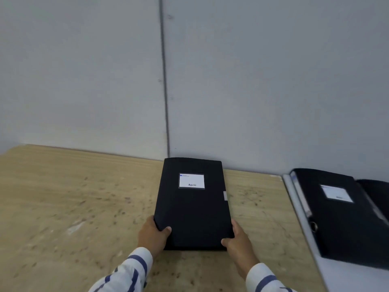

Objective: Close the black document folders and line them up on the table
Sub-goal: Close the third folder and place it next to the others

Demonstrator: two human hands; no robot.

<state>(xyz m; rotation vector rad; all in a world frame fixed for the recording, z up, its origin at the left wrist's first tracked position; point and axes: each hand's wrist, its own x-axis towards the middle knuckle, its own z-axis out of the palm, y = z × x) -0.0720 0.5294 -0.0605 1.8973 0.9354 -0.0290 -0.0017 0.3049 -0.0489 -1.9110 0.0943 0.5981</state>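
Observation:
A closed black document folder [192,207] with a white label lies flat on the wooden table [73,197], its far end close to the wall. My left hand [152,236] grips its near left corner, thumb on the cover. My right hand [239,241] grips the near right corner the same way. A second black folder [336,218] with a white label lies on the white table at the right, and part of another black folder [376,192] shows behind it at the frame edge.
A grey panelled wall [252,81] with a vertical seam stands right behind the tables. The white table [347,277] adjoins the wooden one on the right. Bare speckled wood stretches to the left of the held folder.

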